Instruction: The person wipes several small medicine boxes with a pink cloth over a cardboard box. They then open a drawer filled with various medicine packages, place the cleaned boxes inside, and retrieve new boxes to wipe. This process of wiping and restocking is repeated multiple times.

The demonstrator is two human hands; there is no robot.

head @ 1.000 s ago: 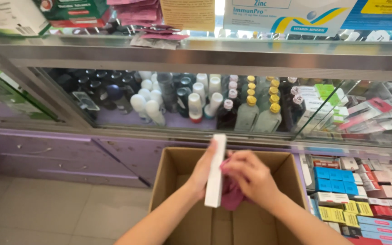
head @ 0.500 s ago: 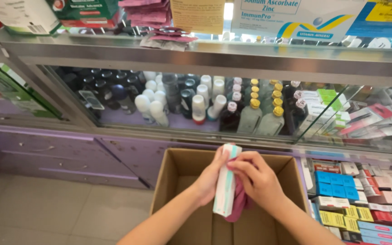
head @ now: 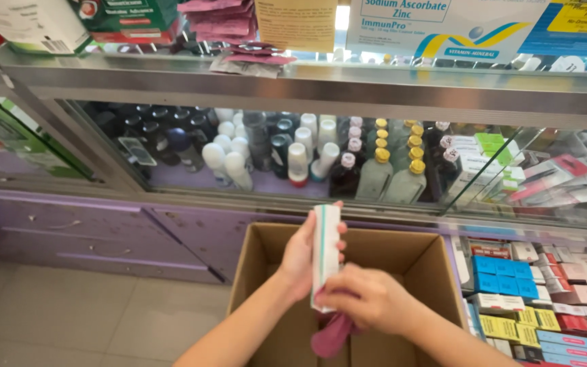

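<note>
I see my left hand [head: 305,261] closed around a long, narrow white box [head: 325,255] with a green stripe along one edge. The box stands upright, and my fingers wrap it from behind near its middle, with the thumb on the front side. My right hand [head: 361,298] is closed at the lower end of the same box, and it also holds a dark pink cloth [head: 331,334] that hangs down below the hand. The cloth touches the bottom part of the box; I cannot tell how much of the box it covers.

Both hands are above an open cardboard carton [head: 259,261] on the floor, so the white box is over the carton's opening, not inside it. I cannot see what lies in the bottom of the carton.

Behind the carton there is a glass display case [head: 171,92] with a metal frame. On its shelf stand many bottles [head: 375,173], some dark with white caps, some with yellow caps. On top of the case lie pink packets [head: 219,13] and larger boxes. To the right of the carton, low shelves hold rows of small medicine boxes [head: 494,275] in blue, yellow and red. To the left is a purple cabinet [head: 90,231] and a pale tiled floor [head: 49,319].
</note>
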